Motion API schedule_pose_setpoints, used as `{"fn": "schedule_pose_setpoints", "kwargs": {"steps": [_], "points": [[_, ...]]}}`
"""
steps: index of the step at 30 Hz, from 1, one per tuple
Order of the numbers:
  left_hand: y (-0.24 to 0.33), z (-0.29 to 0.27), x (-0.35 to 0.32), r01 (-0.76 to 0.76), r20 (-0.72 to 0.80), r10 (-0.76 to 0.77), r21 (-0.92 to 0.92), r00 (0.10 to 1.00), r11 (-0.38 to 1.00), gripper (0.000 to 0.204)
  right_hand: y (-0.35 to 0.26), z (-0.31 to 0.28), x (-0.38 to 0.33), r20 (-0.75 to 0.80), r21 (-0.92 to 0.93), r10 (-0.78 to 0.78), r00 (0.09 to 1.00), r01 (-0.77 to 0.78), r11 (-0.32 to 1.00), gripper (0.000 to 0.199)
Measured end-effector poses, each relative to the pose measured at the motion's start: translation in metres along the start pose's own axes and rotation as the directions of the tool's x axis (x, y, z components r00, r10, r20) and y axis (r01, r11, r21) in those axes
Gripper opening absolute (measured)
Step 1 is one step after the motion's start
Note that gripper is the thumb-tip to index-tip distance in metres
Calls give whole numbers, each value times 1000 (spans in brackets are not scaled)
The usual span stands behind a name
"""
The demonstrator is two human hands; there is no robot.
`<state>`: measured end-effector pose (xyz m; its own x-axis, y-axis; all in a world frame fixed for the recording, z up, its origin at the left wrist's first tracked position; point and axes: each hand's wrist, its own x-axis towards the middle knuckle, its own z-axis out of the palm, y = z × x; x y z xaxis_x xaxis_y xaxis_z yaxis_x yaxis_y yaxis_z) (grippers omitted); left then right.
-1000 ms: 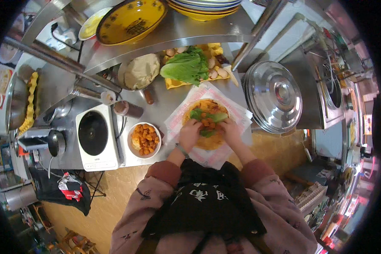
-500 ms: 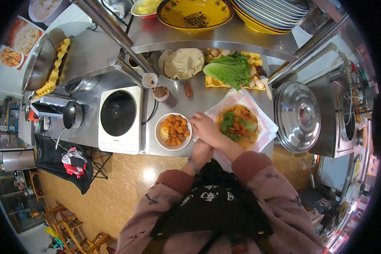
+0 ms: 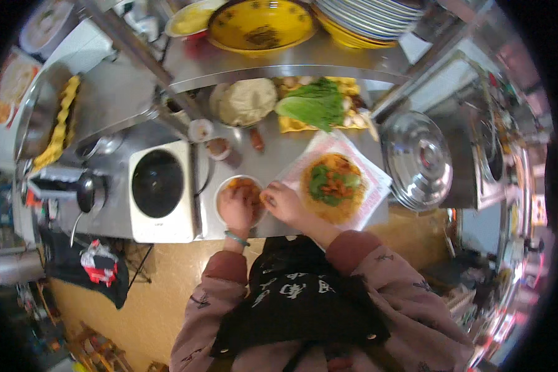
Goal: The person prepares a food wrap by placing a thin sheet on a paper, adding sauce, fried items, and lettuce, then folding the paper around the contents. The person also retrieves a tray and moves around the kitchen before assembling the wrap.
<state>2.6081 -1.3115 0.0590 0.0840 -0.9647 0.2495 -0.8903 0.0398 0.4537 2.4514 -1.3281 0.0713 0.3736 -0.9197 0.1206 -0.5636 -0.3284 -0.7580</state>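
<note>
A white bowl of orange-brown fried pieces stands near the counter's front edge. My left hand reaches into it from above, fingertips down among the pieces and partly hidden and blurred. Close by the bowl's right rim is my right hand, its fingers curled together; what they pinch, if anything, is too small to make out. Beside that hand, on printed white paper, lies a round flatbread. Green lettuce and more orange-brown pieces top its middle.
Left of the bowl stands a white induction cooker. Behind are a sauce jar, a cloth-covered pot and lettuce on a yellow egg tray. Stacked metal lids stand right; a steel shelf hangs over the back.
My left hand has moved from beside the bowl, under my right wrist, into the bowl. My right hand stays near the rim, its fingers now curled. The whole view has shifted slightly.
</note>
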Motion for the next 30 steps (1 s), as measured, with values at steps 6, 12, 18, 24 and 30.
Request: {"fn": "schedule_pose_setpoints", "kwargs": {"steps": [6, 12, 18, 24, 30], "points": [[1, 5, 5, 47, 10, -49, 137, 999, 989, 17, 30, -65, -81, -228, 271, 261, 938, -197, 942, 13], [24, -17, 18, 26, 30, -27, 10, 999, 1000, 17, 73, -120, -118, -492, 259, 551, 674, -491, 832, 10], [119, 12, 34, -61, 134, 179, -611, 975, 789, 15, 106, -116, -119, -481, 259, 521, 705, -453, 853, 11], [183, 105, 50, -137, 310, 434, -660, 846, 739, 11, 126, -109, -112, -477, 228, 544, 690, -501, 835, 13], [177, 117, 57, -368, 382, 632, -568, 674, 736, 13, 128, -113, -114, -434, 174, 406, 804, -367, 914, 15]]}}
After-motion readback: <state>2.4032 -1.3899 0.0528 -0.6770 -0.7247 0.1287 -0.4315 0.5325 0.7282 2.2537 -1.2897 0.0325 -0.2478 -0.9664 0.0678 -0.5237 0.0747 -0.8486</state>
